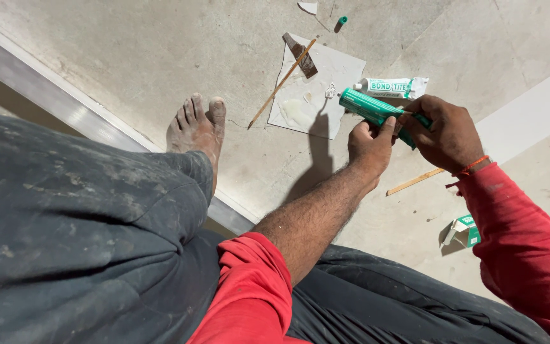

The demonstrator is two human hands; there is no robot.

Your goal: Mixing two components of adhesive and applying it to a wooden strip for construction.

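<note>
Gripping a green adhesive tube (372, 108) in both hands above the floor, we pinch its body with our left hand (370, 145) while our right hand (448, 132) closes around its tail end, perhaps squeezing it. Its nozzle points at a grey mixing card (335, 73) just beyond, where a white tube (391, 86), a thin stick (282, 81) and a scraper (300, 55) lie ready.

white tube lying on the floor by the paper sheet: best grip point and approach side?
Take the white tube across its round mid-body, coming straight down from above. It lies flat on the floor, long axis left-right, nozzle toward the paper sheet, crimped flat tail to the right. The green tube, held by the left hand and right hand, crowds the near side.
</note>
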